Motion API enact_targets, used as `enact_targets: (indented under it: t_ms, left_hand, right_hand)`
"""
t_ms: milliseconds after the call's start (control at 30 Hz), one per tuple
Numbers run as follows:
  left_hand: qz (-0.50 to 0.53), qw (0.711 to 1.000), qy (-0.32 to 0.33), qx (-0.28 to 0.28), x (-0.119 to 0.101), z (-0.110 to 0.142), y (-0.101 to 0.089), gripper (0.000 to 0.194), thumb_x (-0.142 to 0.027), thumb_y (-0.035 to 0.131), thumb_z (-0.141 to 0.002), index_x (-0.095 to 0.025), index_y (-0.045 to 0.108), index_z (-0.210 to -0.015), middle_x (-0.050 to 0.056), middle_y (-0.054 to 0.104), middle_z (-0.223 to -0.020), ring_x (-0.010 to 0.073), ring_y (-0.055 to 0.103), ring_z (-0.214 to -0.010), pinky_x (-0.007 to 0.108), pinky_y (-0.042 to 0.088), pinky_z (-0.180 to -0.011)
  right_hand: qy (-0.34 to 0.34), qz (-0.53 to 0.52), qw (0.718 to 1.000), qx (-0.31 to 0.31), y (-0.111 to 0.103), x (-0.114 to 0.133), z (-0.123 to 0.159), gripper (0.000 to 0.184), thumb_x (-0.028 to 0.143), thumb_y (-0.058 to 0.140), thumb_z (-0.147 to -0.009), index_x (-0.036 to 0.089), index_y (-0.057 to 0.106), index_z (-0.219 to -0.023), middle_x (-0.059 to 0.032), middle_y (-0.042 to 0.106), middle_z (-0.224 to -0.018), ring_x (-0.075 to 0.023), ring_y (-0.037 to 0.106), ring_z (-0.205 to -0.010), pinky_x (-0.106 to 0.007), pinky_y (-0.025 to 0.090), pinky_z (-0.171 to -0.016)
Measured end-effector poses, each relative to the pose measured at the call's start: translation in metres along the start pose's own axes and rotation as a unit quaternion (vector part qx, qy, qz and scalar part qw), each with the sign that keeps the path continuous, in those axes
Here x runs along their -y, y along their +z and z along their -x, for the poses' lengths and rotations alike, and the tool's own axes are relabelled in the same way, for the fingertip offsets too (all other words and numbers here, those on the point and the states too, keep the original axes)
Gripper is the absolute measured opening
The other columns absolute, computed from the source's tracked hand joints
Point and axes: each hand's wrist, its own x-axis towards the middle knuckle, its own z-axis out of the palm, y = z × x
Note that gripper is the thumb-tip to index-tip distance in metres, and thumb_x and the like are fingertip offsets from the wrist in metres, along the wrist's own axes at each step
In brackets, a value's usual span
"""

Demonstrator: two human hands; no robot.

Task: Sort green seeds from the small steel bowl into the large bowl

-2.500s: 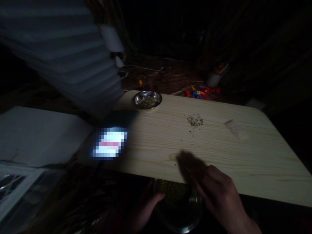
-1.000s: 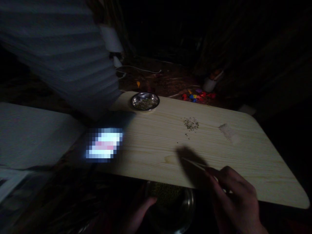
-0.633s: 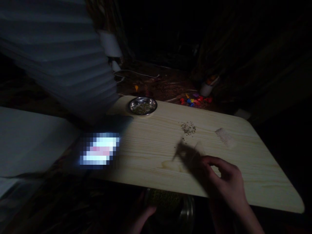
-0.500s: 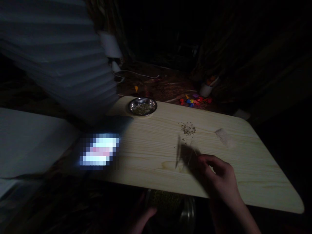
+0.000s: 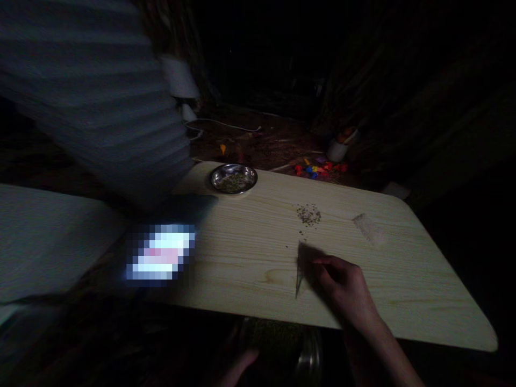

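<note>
Head view: thin, faintly outlined see-through sheet (image 5: 299, 277), over the front-central area of the pale wood-grain table (image 5: 407, 285); table contact cannot be determined. Right hand (image 5: 349, 285): thumb and fingertips pressed together, pinching the sheet at its edge. Left hand (image 5: 242, 365): thumb extended beside the round silvery metal container (image 5: 309, 355) of green granules (image 5: 276, 334), located below the front table edge; finger grip obscured by darkness. Small dark grains (image 5: 309, 214) lie scattered beyond the right hand. Shallow shiny steel bowl (image 5: 218, 174): far-left table corner.
</note>
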Motion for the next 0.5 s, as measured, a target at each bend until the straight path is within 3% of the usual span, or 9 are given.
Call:
enact_targets:
  t_ms: [100, 200, 433, 500]
  left_hand:
    - [0.003, 1.000, 0.009, 0.013, -0.010, 0.000, 0.000, 0.031, -0.036, 0.057, -0.091, -0.017, 0.060, -0.115, 0.009, 0.061, -0.124, 0.0217, 0.060, -0.109, 0.046, 0.048, -0.096]
    - [-0.002, 1.000, 0.006, 0.011, -0.010, 0.000, 0.002, 0.030, -0.035, 0.058, -0.090, -0.017, 0.061, -0.115, 0.008, 0.062, -0.121, 0.0212, 0.061, -0.107, 0.045, 0.050, -0.094]
    - [-0.035, 0.999, -0.021, -0.036, 0.014, 0.000, 0.000, 0.046, -0.021, 0.069, -0.081, -0.018, 0.056, -0.125, 0.010, 0.047, -0.142, 0.0293, 0.038, -0.136, 0.056, 0.025, -0.114]
    - [-0.036, 0.999, -0.015, -0.035, 0.013, 0.000, -0.001, 0.046, -0.023, 0.068, -0.082, -0.018, 0.055, -0.125, 0.010, 0.047, -0.142, 0.0300, 0.038, -0.135, 0.056, 0.027, -0.113]
  right_hand:
    - [0.009, 0.013, 1.000, 0.006, -0.004, -0.005, -0.002, 0.026, 0.032, 0.057, -0.084, 0.018, 0.074, -0.098, -0.0089, 0.076, -0.097, -0.0251, 0.071, -0.089, -0.037, 0.055, -0.080]
    - [0.016, 0.025, 1.000, 0.002, -0.011, -0.009, -0.002, 0.027, 0.034, 0.057, -0.084, 0.018, 0.074, -0.098, -0.0089, 0.076, -0.098, -0.0254, 0.071, -0.090, -0.038, 0.054, -0.082]
    - [0.031, 0.043, 0.999, -0.010, -0.033, -0.013, -0.003, 0.027, 0.033, 0.056, -0.084, 0.017, 0.072, -0.098, -0.0100, 0.075, -0.100, -0.0263, 0.070, -0.092, -0.038, 0.053, -0.083]
    - [0.034, 0.047, 0.998, -0.007, -0.038, -0.014, -0.004, 0.027, 0.032, 0.056, -0.084, 0.017, 0.072, -0.099, -0.0094, 0.075, -0.100, -0.0258, 0.070, -0.092, -0.037, 0.053, -0.083]
